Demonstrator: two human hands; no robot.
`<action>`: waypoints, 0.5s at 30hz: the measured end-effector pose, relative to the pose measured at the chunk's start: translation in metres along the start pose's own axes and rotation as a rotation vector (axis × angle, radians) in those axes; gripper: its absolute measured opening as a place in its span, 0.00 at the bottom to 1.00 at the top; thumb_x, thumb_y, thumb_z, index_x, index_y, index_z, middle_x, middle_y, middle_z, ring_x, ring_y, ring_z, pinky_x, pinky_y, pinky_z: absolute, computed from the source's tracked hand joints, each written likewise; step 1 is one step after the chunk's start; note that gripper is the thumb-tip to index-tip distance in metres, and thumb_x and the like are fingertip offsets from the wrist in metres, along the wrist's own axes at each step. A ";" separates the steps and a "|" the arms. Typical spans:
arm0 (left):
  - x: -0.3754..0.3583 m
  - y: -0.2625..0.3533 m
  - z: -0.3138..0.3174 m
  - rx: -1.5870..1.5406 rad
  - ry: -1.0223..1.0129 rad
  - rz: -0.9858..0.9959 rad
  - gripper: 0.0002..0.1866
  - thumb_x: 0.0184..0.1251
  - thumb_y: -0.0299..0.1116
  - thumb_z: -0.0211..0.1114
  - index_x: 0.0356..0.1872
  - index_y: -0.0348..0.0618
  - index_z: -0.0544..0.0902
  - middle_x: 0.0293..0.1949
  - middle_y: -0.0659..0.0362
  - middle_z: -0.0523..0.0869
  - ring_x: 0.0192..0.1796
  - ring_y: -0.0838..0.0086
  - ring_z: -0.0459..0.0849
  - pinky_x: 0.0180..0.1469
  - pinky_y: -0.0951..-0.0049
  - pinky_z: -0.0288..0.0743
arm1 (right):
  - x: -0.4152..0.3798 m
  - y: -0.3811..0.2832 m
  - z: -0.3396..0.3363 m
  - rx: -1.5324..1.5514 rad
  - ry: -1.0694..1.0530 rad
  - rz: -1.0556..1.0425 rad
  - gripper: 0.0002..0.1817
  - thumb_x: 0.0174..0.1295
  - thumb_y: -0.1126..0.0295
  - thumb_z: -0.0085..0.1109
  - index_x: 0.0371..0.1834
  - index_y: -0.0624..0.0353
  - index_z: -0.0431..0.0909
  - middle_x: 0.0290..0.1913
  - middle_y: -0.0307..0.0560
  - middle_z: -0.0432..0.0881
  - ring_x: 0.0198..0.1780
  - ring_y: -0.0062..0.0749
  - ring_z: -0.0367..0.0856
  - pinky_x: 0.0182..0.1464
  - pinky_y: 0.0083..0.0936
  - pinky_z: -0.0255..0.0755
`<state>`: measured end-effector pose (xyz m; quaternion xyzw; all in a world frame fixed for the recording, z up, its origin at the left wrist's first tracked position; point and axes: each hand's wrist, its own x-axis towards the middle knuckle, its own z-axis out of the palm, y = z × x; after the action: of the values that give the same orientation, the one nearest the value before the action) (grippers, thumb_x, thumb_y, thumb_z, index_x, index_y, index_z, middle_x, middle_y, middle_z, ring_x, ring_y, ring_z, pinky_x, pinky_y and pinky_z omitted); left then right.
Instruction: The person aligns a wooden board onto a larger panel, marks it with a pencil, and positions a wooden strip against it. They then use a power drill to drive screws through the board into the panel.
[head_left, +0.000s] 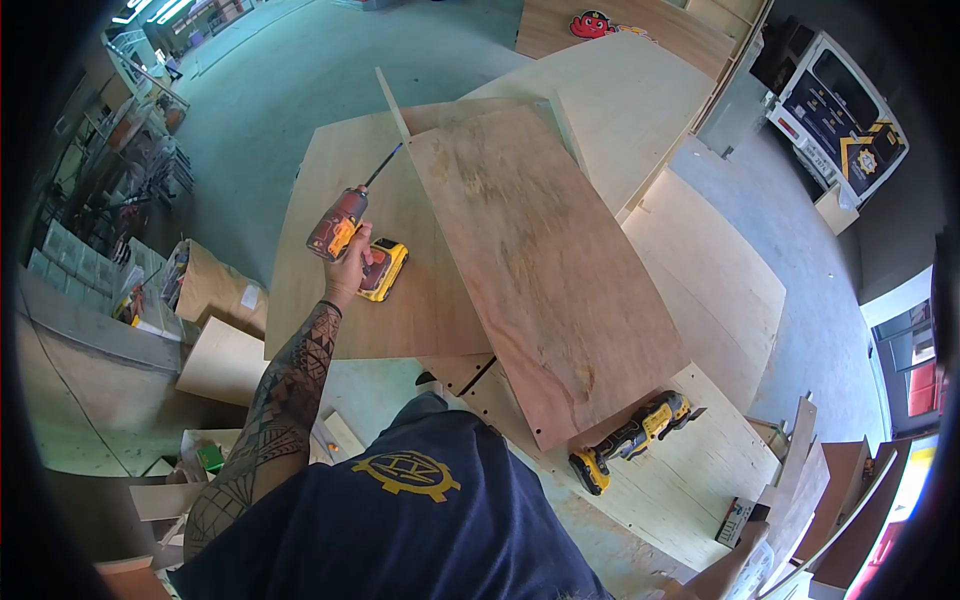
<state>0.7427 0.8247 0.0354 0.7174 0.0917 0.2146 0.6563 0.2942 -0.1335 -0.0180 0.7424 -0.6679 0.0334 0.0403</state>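
Right now the person's left hand (350,268) is gripping a red-and-yellow driver (340,218) above a pale board (300,310) at left, its long bit (384,165) pointing away towards the far left corner of a brown panel (550,270); whether the tip is touching, I am not able to tell. The right hand isn't showing clearly, so I cannot say what it is holding, though only the left is wrapping round the driver. Handling such a driver well, I'd judge, is a matter of keeping the bit in line and square to the wood, leaning in evenly, and easing off before the tip is slipping; a free palm on the panel would be stopping it from creeping. Nearer, at right, a yellow-and-black multi-tool (630,440) is lying close beside the panel's near end. The panel itself is sitting aslant over other sheets, showing rough, stained grain. Farther off, a broad pale sheet (640,110) is spreading out, the greenish floor (250,150) is stretching away at far left, and a van (840,110) is standing at far right.
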 end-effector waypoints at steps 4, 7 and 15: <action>0.002 0.000 -0.003 0.002 -0.028 -0.011 0.12 0.79 0.40 0.67 0.48 0.40 0.83 0.25 0.67 0.77 0.26 0.83 0.76 0.32 0.76 0.72 | 0.000 0.000 -0.006 0.009 0.011 0.010 0.19 0.80 0.62 0.50 0.47 0.72 0.79 0.44 0.59 0.88 0.41 0.52 0.88 0.45 0.41 0.86; 0.003 -0.001 -0.003 -0.003 -0.033 -0.006 0.13 0.78 0.41 0.68 0.48 0.41 0.83 0.24 0.67 0.77 0.26 0.83 0.76 0.32 0.76 0.72 | 0.003 0.003 -0.011 0.034 0.028 0.019 0.19 0.81 0.62 0.49 0.47 0.72 0.79 0.43 0.59 0.89 0.41 0.52 0.89 0.44 0.40 0.86; 0.004 0.004 -0.004 -0.009 -0.067 0.017 0.15 0.77 0.42 0.69 0.49 0.40 0.84 0.24 0.67 0.78 0.26 0.84 0.76 0.30 0.78 0.70 | 0.021 -0.001 -0.068 0.640 0.216 -0.072 0.19 0.81 0.62 0.49 0.46 0.72 0.78 0.43 0.58 0.89 0.39 0.49 0.89 0.42 0.39 0.88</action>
<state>0.7437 0.8289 0.0401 0.7221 0.0626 0.1966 0.6603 0.2975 -0.1467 0.0513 0.7328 -0.5887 0.3184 -0.1229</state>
